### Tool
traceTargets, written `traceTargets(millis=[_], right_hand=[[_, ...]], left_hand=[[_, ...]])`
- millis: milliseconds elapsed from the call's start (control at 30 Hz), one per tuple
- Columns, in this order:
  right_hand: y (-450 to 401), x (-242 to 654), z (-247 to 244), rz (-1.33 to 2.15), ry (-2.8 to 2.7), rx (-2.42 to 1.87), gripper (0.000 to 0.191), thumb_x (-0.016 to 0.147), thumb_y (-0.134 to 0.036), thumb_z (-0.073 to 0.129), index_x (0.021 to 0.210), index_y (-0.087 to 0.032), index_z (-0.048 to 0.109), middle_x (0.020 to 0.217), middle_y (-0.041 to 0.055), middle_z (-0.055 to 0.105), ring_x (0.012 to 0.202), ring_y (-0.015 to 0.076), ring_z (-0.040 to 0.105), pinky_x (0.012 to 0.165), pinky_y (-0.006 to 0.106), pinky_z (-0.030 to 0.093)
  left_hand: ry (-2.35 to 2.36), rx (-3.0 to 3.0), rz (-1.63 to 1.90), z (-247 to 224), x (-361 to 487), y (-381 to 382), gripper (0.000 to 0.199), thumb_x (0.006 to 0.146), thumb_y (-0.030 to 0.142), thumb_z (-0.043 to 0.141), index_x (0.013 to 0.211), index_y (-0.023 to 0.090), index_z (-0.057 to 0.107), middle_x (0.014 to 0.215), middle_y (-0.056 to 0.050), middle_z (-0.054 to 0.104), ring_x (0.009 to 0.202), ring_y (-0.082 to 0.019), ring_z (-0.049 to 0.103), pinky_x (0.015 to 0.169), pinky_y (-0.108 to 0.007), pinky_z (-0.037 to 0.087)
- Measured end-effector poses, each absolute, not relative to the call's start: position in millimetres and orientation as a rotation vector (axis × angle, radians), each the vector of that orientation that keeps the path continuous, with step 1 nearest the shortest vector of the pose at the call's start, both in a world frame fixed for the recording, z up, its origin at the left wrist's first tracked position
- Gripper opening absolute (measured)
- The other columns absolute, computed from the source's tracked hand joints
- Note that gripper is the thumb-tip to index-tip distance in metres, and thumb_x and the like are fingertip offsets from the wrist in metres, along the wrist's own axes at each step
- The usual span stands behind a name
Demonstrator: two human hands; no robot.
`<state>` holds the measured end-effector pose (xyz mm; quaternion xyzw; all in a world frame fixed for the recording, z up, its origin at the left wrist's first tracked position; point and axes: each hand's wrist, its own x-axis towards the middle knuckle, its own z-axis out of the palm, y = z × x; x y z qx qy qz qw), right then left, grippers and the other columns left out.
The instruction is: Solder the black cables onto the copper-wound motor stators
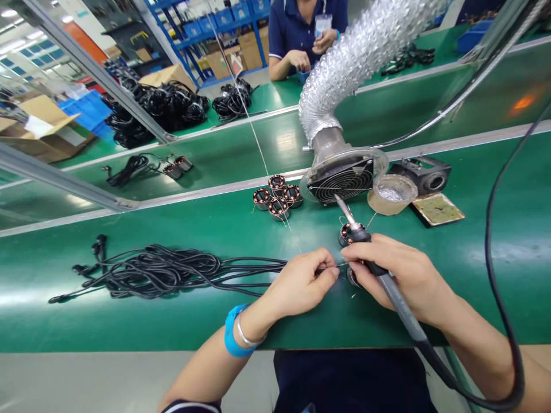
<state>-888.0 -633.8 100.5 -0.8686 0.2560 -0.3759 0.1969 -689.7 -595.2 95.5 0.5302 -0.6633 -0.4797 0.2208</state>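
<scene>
My right hand grips a soldering iron, its metal tip slanting up and left toward the fan grille. Thumb and index finger of that hand also meet at a thin wire end. My left hand is closed in a pinch on the end of a black cable, close to the right fingertips. Just beyond the right hand sits a copper-wound motor stator, partly covered by the iron. Another round part shows under the right fingers, mostly hidden. A bundle of black cables lies to the left.
Several stators stand grouped behind my hands. A fume extractor fan with a foil duct, a round tub, an iron holder and a sponge tray line the back. The iron's cord loops right. A co-worker sits opposite.
</scene>
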Motion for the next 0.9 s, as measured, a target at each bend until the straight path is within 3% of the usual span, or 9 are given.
traceTargets(millis=[133,400,633,733,800,900], right_hand=[[-635,-891,91,-0.999,0.656,-2.392,0.025,0.091,-0.009,0.058,0.113,-0.019,0.062,0.083,0.0021,0.068,0.069,0.0127,0.06,0.065,0.027,0.05],[-636,-895,83,-0.973,0.619,-2.297,0.032,0.093,-0.011,0.058,0.123,-0.022,0.062,0.084,0.0023,0.07,0.068,0.0131,0.061,0.063,0.028,0.049],[-637,-899,84,-0.963,0.648,-2.327,0.035,0.091,-0.008,0.057,0.123,-0.021,0.063,0.077,0.0005,0.066,0.066,0.0129,0.059,0.063,0.026,0.05],[-632,-906,88,-1.127,0.858,-2.25,0.048,0.089,-0.006,0.058,0.133,-0.025,0.059,0.086,0.001,0.07,0.073,0.0146,0.065,0.068,0.028,0.054],[-627,-912,91,-1.327,0.928,-2.169,0.055,0.087,-0.008,0.061,0.139,-0.026,0.055,0.088,0.0018,0.071,0.072,0.017,0.065,0.063,0.03,0.053],[-619,-917,94,-1.514,0.927,-2.078,0.046,0.085,-0.016,0.063,0.13,-0.025,0.064,0.079,0.0023,0.067,0.063,0.0181,0.058,0.053,0.034,0.046]], left_hand=[[-1.818,1.428,-1.317,94,-688,-595,0.015,0.092,0.029,0.054,0.081,0.019,0.055,0.074,0.005,0.054,0.069,-0.011,0.045,0.064,-0.025,0.033],[-1.338,1.284,-1.765,81,-691,-599,0.024,0.087,0.038,0.058,0.08,0.016,0.058,0.068,-0.001,0.061,0.063,-0.011,0.049,0.063,-0.024,0.038],[-1.102,1.3,-1.722,75,-704,-603,0.013,0.073,0.027,0.055,0.066,0.018,0.051,0.053,0.006,0.046,0.05,-0.007,0.039,0.053,-0.021,0.031],[-1.092,1.371,-1.648,74,-707,-604,0.008,0.071,0.024,0.052,0.066,0.017,0.053,0.054,0.006,0.045,0.049,-0.007,0.036,0.05,-0.021,0.027],[-1.102,1.387,-1.615,73,-707,-604,0.009,0.072,0.024,0.053,0.068,0.017,0.054,0.056,0.006,0.046,0.051,-0.007,0.035,0.051,-0.021,0.027],[-1.113,1.396,-1.586,72,-707,-603,0.01,0.075,0.025,0.053,0.069,0.016,0.055,0.058,0.006,0.045,0.053,-0.007,0.035,0.052,-0.021,0.027]])
